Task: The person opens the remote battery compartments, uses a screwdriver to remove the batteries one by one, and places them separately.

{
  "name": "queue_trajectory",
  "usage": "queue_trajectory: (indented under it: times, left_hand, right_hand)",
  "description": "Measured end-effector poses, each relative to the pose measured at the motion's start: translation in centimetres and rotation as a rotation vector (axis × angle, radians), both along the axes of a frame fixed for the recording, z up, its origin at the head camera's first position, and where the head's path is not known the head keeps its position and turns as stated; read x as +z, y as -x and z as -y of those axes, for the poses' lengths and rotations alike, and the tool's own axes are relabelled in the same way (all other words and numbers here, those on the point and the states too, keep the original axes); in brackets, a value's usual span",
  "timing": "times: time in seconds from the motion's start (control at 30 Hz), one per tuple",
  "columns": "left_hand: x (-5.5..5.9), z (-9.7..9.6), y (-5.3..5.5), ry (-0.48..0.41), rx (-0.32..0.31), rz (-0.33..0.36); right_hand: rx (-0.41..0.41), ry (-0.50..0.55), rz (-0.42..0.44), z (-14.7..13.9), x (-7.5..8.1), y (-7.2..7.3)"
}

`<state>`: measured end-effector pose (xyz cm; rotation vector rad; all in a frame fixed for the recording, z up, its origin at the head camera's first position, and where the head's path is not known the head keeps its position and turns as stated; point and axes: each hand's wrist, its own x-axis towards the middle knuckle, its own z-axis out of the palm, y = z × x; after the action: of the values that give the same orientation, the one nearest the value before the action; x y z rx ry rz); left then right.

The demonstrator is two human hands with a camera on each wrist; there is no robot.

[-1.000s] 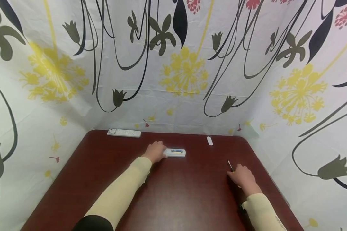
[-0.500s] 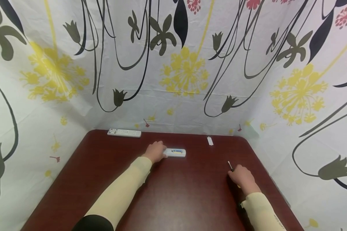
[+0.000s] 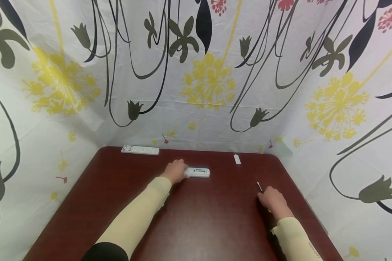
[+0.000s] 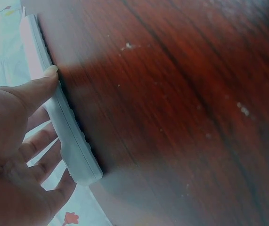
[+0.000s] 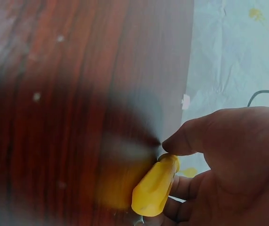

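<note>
My left hand [image 3: 175, 171] grips the left end of a white remote control [image 3: 198, 174] lying back side up on the table, its battery compartment uncovered and batteries [image 3: 200, 171] showing. In the left wrist view the thumb is on one long side of the remote [image 4: 80, 153], the fingers on the other. Toward the right, my right hand [image 3: 273, 200] holds a screwdriver [image 3: 259, 186] low over the tabletop, metal tip pointing away from me. The right wrist view shows its yellow handle [image 5: 154, 188] between thumb and fingers. A small white battery cover [image 3: 237, 159] lies farther back.
A second white remote [image 3: 139, 150], buttons up, lies along the back left edge of the dark red wooden table [image 3: 199, 217]. Flower-printed cloth [image 3: 196, 125] hangs close behind the table and at both sides.
The right hand has shifted very slightly over the screwdriver. The left hand, the remotes and the battery cover stay where they were.
</note>
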<state>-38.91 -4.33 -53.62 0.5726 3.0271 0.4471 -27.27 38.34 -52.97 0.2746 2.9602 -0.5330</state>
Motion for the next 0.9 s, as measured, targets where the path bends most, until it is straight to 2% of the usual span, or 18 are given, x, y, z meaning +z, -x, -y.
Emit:
queue_trajectory:
  times: [0.33,0.67,0.9]
  left_hand:
    - [0.02,-0.07,-0.02,0.004,0.004,-0.003]
    - [0.22,-0.04,0.01,0.023,-0.01,-0.003]
    - [-0.07,-0.18,0.15,0.031,-0.008,0.001]
  right_hand:
    - [0.022,-0.023,0.008,0.21,-0.08,0.31]
    - [0.06,-0.04,-0.039,0.02,-0.41,0.45]
    - [0.049,0.009,-0.071,-0.09,-0.33,0.55]
